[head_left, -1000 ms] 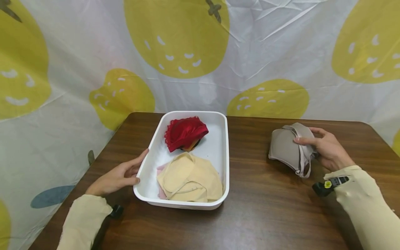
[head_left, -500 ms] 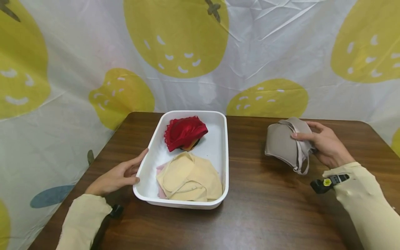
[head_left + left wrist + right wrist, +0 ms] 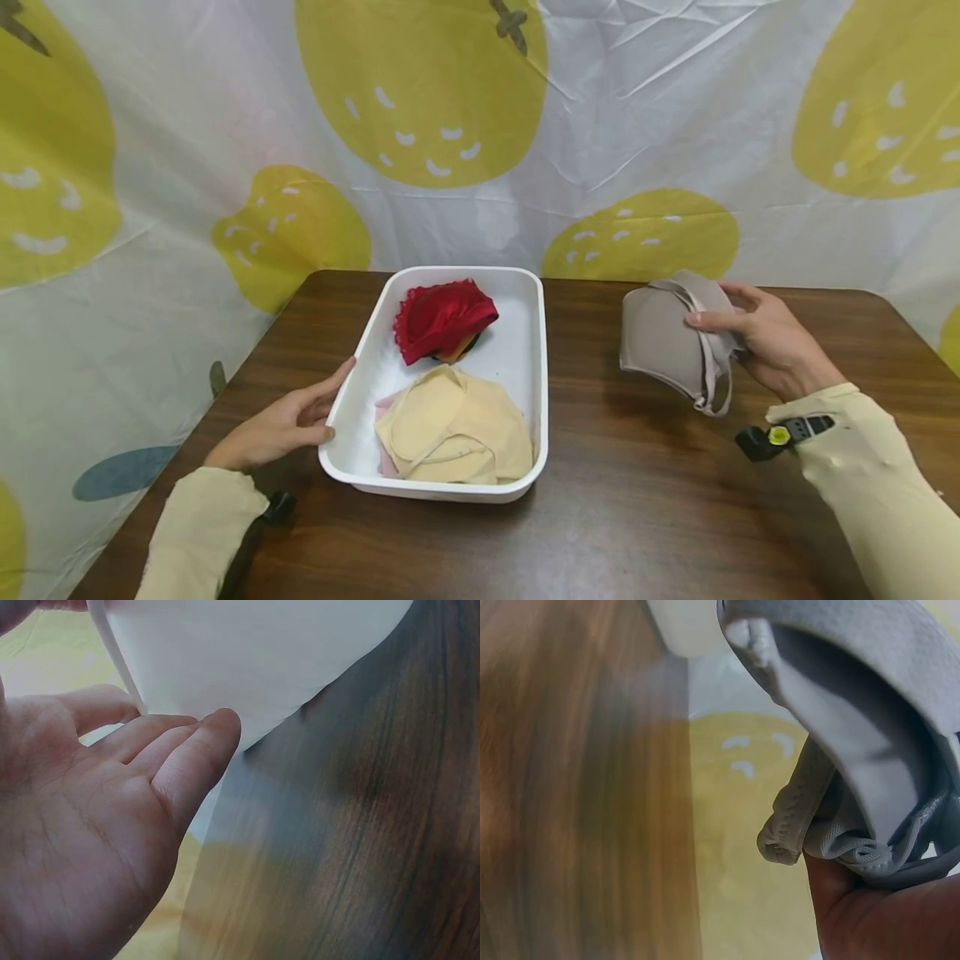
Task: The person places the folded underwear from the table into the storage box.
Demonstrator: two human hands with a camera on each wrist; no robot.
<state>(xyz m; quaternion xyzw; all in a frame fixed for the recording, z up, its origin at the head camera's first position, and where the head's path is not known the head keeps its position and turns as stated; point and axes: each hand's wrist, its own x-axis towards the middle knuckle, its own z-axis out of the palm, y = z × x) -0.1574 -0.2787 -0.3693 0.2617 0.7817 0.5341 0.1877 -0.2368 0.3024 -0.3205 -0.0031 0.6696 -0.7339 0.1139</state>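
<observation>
A folded grey bra (image 3: 663,337) is held by my right hand (image 3: 780,337) over the right part of the table, thumb on its near face. In the right wrist view the bra's hollow cup and bunched straps (image 3: 855,840) show close to the thumb side of the hand. My left hand (image 3: 273,425) rests against the left side of a white tray (image 3: 517,325), fingertips at its rim. The left wrist view shows those fingers (image 3: 199,754) fairly straight along the tray's outer wall (image 3: 247,660). Inside the tray lie a red lace-edged bra (image 3: 446,317) and a cream bra (image 3: 457,425).
Beneath the cream bra a bit of pink fabric (image 3: 386,454) peeks out. An orange and dark piece (image 3: 453,348) shows under the red one. The brown wooden table (image 3: 615,517) ends at the back against a hanging lemon-print cloth (image 3: 480,225).
My right hand has carried the grey bra leftward and slightly up, toward the tray. The left hand and the tray have stayed in place.
</observation>
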